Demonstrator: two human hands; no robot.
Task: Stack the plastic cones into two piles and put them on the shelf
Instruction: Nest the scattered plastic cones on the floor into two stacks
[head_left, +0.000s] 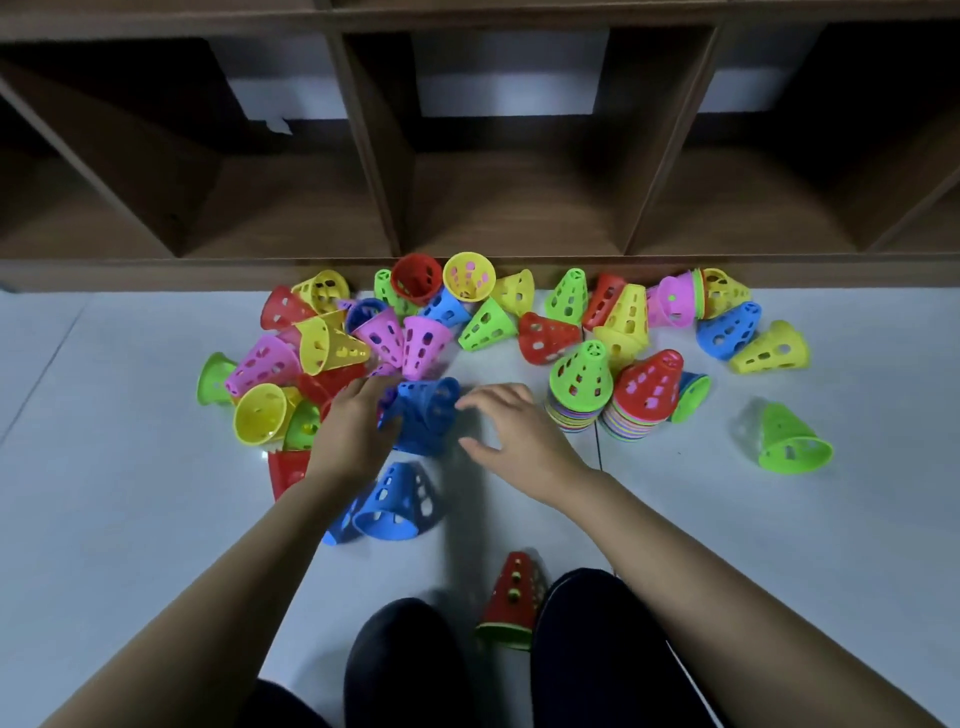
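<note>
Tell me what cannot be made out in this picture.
Head view: blue perforated plastic cones by the left hand are motion-blurred; their number and the hold are unclear.
Red plastic cone: mostly hidden by the left forearm.
Green-topped cone pile and red-topped cone pile: layers too thin to count.
Brown wooden shelf: top cut off by the edge.

Your floor (130, 415) is lit bright and even, with a small glare spot on the left, while the shelf (375, 156) cubbies sink to near black at the back. A soft shadow runs down the middle toward you, so the light's up ahead. Your left hand (353, 423) and the blue cone (431, 410) it grips are motion-smeared, and the red cone (514, 597) nearest you is soft. Wide-angle bends the shelf lines.
</note>
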